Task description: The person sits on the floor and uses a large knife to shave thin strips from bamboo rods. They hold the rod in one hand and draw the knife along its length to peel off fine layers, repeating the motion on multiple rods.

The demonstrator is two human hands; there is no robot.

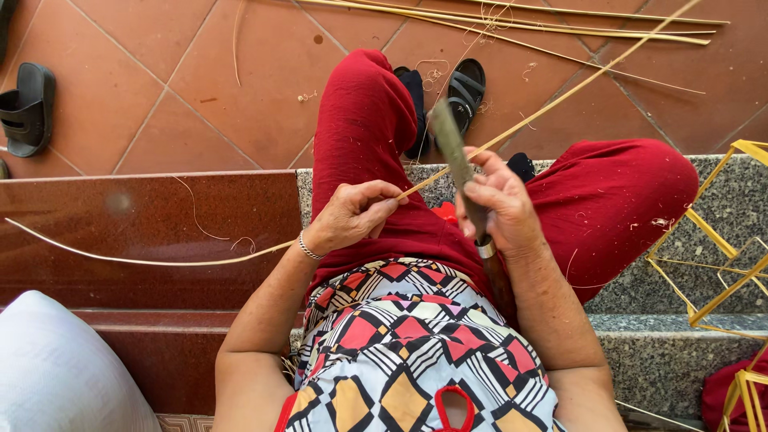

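My left hand pinches a long thin bamboo strip that runs from the lower left, across my lap, up to the top right. My right hand grips a knife by its handle, blade pointing away from me and resting against the strip just past my left fingers. Both hands sit above my red trousers. A silver bracelet circles my left wrist.
More bamboo strips lie on the red tile floor at the top. A yellow strip frame rests on the grey stone step at right. Black sandals sit at left, another sandal by my feet. A white sack is at lower left.
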